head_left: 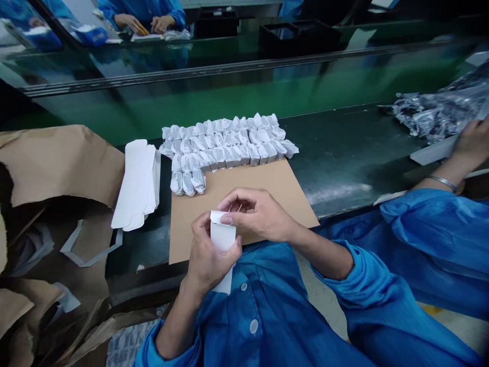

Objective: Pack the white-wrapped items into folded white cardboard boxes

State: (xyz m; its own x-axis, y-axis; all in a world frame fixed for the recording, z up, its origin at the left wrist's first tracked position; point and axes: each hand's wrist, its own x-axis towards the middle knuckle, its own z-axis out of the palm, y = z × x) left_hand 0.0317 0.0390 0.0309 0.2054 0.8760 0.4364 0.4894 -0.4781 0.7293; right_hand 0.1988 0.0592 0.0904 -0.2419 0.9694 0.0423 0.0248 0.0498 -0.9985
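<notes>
My left hand (206,257) is wrapped round a slim white paperboard carton (222,236), held upright in front of my blue coat. My right hand (263,213) pinches the folded flap at the carton's top between thumb and fingers. Just beyond my hands, a brown cardboard sheet (263,191) lies on the dark bench. Rows of small items wrapped in white paper (229,145) stand close together along its far part, with a shorter row at the left. To the left is a stack of flat white carton blanks (134,186).
Open brown cardboard boxes (61,163) crowd the left side. At the right a co-worker's hand (473,140) is beside clear plastic bags (431,114). A green barrier (198,99) runs behind the bench; other people's hands (145,24) work beyond it.
</notes>
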